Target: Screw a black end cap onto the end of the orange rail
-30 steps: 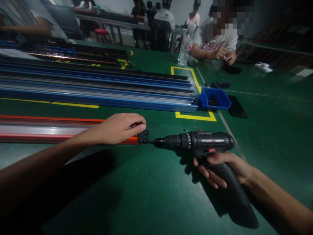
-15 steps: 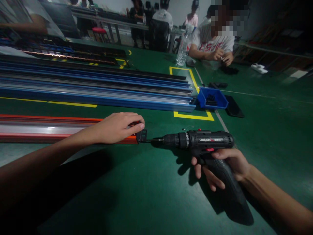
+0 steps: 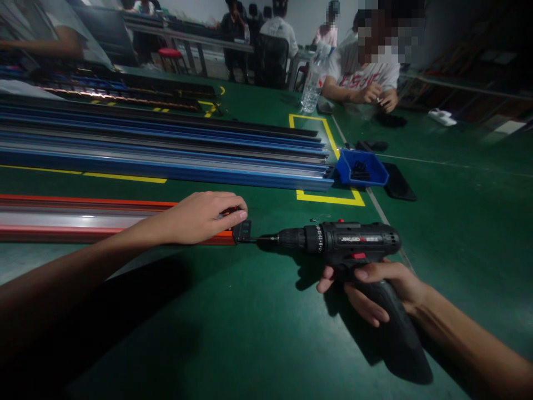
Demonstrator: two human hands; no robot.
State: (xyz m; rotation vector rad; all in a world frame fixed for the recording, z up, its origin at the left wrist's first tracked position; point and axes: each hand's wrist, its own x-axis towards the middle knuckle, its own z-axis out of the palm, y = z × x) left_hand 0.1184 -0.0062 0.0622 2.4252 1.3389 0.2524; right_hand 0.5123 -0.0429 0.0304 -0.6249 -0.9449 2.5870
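Note:
My left hand [image 3: 208, 216] is closed over the right end of a long orange rail [image 3: 83, 216] with a silvery channel. A black end piece [image 3: 245, 229] sits at that end, just past my fingertips. In my right hand [image 3: 391, 283] is a black cordless drill [image 3: 358, 239] with red buttons, held by its grip and pointing left. Its bit [image 3: 262, 239] reaches the lower part of the end piece; whether it sits in a screw I cannot tell. A small dark screw-like piece [image 3: 313, 220] lies on the table behind the chuck.
Several blue and black rails [image 3: 166, 161] lie beyond the orange one. At their right end stands a blue bin [image 3: 377, 176] with dark parts, beside a black flat object [image 3: 400, 182]. A water bottle [image 3: 312, 83] and a seated person [image 3: 353, 78] are across the green table [image 3: 458, 233].
The fingers of my right hand have shifted slightly on the drill's grip. My left hand, the orange rail and the drill bit stay practically where they were.

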